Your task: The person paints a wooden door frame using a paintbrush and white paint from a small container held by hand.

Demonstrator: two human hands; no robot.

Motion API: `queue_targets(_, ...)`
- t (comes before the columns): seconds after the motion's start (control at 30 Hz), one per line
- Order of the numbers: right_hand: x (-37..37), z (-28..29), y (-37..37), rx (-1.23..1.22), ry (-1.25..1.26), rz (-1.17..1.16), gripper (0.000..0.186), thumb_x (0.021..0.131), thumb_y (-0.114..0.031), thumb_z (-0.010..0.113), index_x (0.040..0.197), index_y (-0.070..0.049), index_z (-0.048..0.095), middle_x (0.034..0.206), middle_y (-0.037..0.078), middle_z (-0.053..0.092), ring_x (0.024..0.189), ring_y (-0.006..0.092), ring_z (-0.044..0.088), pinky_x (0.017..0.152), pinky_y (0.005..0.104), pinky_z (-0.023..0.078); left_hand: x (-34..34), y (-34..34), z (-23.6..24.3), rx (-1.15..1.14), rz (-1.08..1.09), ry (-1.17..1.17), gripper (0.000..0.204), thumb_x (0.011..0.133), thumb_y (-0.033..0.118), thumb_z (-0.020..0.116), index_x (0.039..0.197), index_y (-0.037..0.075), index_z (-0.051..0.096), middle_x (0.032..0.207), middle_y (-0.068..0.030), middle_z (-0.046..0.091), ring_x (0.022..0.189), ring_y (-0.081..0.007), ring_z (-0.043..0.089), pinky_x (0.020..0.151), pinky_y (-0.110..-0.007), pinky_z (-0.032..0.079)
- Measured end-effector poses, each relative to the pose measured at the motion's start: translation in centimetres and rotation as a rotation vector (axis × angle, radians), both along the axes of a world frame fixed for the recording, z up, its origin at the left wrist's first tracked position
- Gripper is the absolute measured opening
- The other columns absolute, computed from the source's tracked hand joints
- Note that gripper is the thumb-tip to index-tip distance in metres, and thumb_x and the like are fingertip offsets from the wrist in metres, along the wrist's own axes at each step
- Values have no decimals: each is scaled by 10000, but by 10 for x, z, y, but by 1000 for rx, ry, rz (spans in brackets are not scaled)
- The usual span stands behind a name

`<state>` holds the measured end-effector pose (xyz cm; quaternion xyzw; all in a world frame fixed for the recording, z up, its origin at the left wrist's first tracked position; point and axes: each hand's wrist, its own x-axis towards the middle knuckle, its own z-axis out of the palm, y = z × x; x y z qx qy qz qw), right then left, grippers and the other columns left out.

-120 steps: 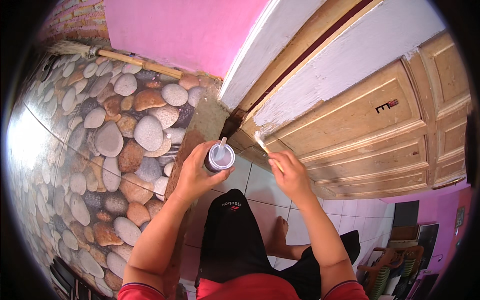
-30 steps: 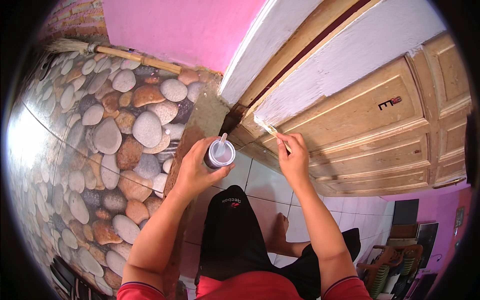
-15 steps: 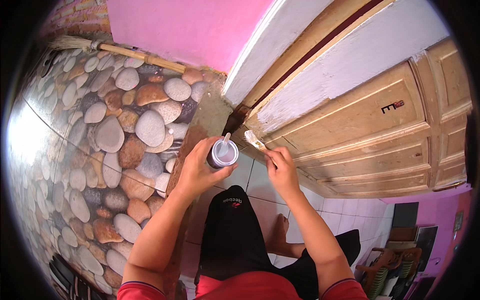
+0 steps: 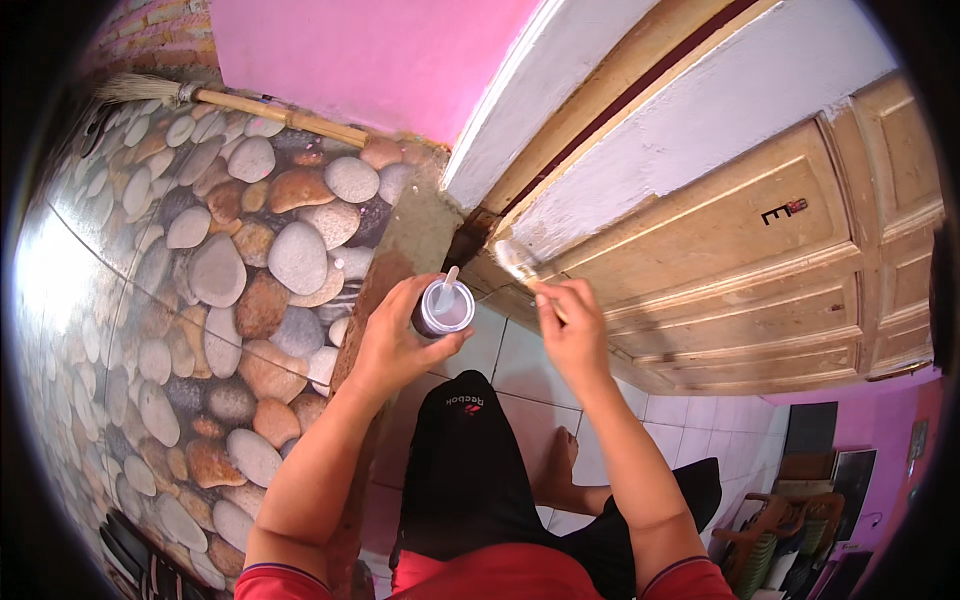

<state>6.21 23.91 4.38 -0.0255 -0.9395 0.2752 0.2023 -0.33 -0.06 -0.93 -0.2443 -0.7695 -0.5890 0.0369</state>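
Note:
My left hand (image 4: 397,335) is wrapped round a small round paint pot (image 4: 447,306), its mouth facing up. Inside it are pale paint and a light stirring stick (image 4: 451,277) leaning on the rim. My right hand (image 4: 573,328) grips a paintbrush (image 4: 532,277) by its handle. White-coated bristles touch the lower corner of the wooden door (image 4: 715,215), at the end of a white-painted strip (image 4: 640,165). Past that strip the door's panels are bare, light-brown wood.
A straw broom (image 4: 270,112) lies along the foot of the pink wall (image 4: 370,60). Pebble-patterned flooring (image 4: 250,260) spreads to my left, beyond a raised sill (image 4: 410,235). White tiles (image 4: 540,360) lie under me. Wooden furniture (image 4: 775,535) stands at the lower right.
The brush has moved up and slightly right, from just short of the door onto its lower corner. My left hand and the paint pot have stayed almost in place.

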Motion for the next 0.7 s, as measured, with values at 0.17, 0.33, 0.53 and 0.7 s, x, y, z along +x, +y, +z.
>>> queue_targets(0.17,-17,-6,8,36,75,-64,146,962,-60,702,1100,-29,740,1051,147,638,954,307,665,859,392,533,0,3,10,10,-3,-17,650,738,234,912,1274,-3,629,1180,-179,693,1095,-351,686,961,-417,543)
queue_targets(0.33,-14,36,1,92,288,-88,162,963,-38,701,1122,-46,732,1054,128,638,924,298,671,778,386,554,1,-2,6,9,-12,-32,655,738,242,913,1276,0,628,1191,-179,691,1111,-350,681,971,-417,539)
queue_targets(0.53,15,19,-8,-50,34,-78,168,995,-99,697,1131,-10,738,1023,121,663,957,234,676,833,342,545,1,-1,7,3,-1,-59,658,740,247,910,1281,-1,630,1195,-179,690,1119,-356,679,980,-419,537)
queue_targets(0.7,16,-10,5,-75,-70,-98,170,982,-108,709,1118,-11,741,1024,116,675,937,254,684,825,369,540,0,2,7,-5,3,11,687,736,258,922,1284,-13,609,1169,-167,705,1094,-311,700,961,-401,541)
